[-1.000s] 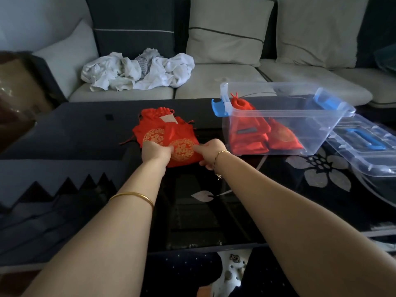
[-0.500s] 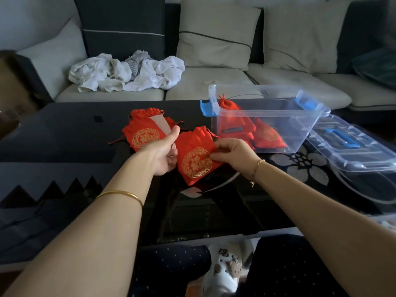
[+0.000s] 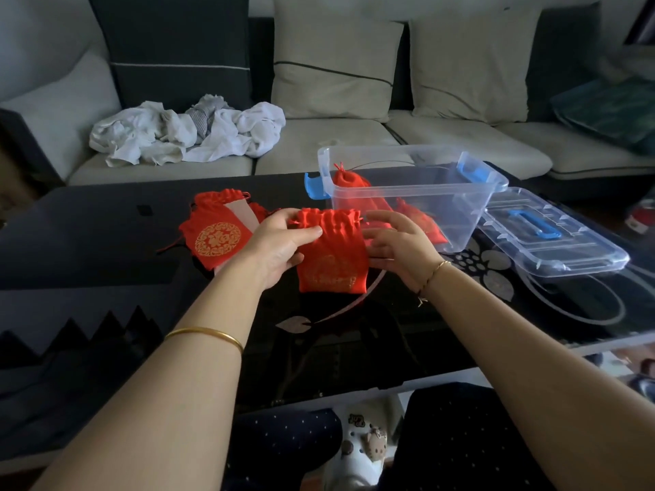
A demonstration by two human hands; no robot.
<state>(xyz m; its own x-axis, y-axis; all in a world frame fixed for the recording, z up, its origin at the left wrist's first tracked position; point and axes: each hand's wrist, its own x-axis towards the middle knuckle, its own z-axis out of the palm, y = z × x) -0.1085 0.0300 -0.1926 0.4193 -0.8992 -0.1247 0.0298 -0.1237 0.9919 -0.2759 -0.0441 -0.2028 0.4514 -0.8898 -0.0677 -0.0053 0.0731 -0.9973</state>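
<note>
Head view: left hand (image 3: 280, 246) grip grasps the red pouch (image 3: 331, 256) by its neck, right hand (image 3: 400, 249) grip released beside it, while the clear box (image 3: 460, 210) far right holds other pouches (image 3: 349, 182).

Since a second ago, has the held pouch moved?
Yes. The pouch has left the pile it overlapped and shifted right, toward the box, now held upright in the left hand.

Red drawstring pouch (image 3: 331, 255) with gold print, upright, mouth gathered, above the table.
</note>
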